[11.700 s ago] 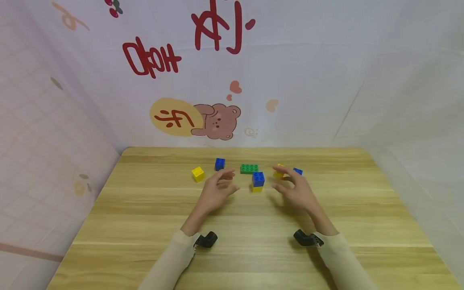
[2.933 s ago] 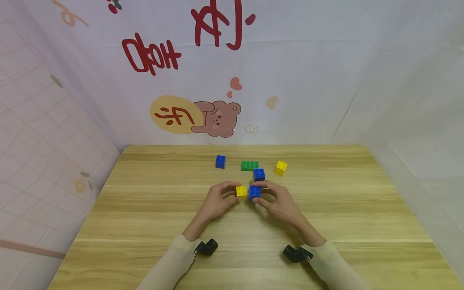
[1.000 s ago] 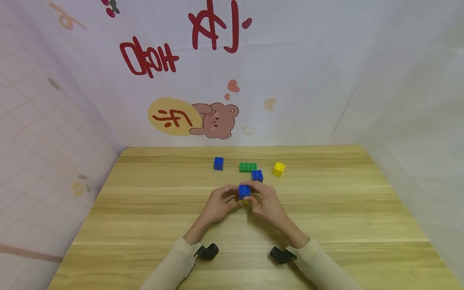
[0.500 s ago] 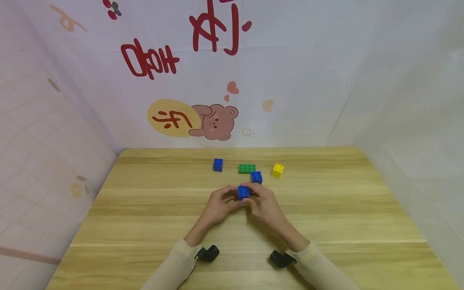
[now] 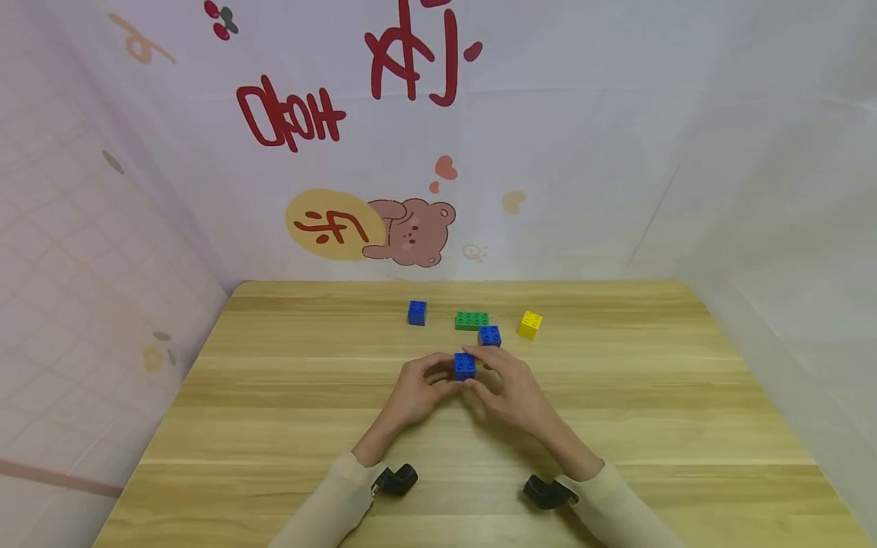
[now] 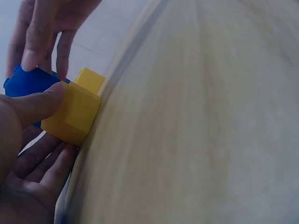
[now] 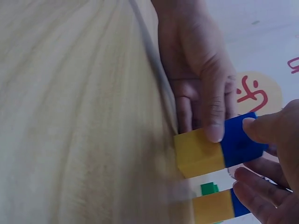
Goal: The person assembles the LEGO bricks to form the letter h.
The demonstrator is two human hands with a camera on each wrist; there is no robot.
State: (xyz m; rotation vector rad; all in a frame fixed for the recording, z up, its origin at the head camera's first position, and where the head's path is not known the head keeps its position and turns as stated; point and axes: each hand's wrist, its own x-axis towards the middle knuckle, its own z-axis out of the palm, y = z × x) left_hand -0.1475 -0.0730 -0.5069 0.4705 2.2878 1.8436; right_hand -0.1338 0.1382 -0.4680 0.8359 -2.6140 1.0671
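Observation:
My left hand (image 5: 419,392) pinches a yellow toy building brick (image 6: 77,114) low at the table, thumb on its near side. A blue brick (image 5: 464,367) sits directly on top of that yellow one and hides it in the head view. My right hand (image 5: 514,392) holds the blue brick, its thumb on one side and its fingers on the other. In the right wrist view the two bricks meet flush along one seam. Just behind stands another pair, a blue brick (image 5: 489,335) on a yellow brick (image 7: 212,206).
Along the back of the wooden table (image 5: 308,426) lie a single blue brick (image 5: 417,313), a flat green brick (image 5: 471,321) and a yellow brick (image 5: 530,325). A white printed cloth (image 5: 582,152) hangs behind the table.
Earlier, each hand took a loose brick, yellow left and blue right, and brought them together. The blue brick then went onto the yellow one. Over the last half second the hands barely move.

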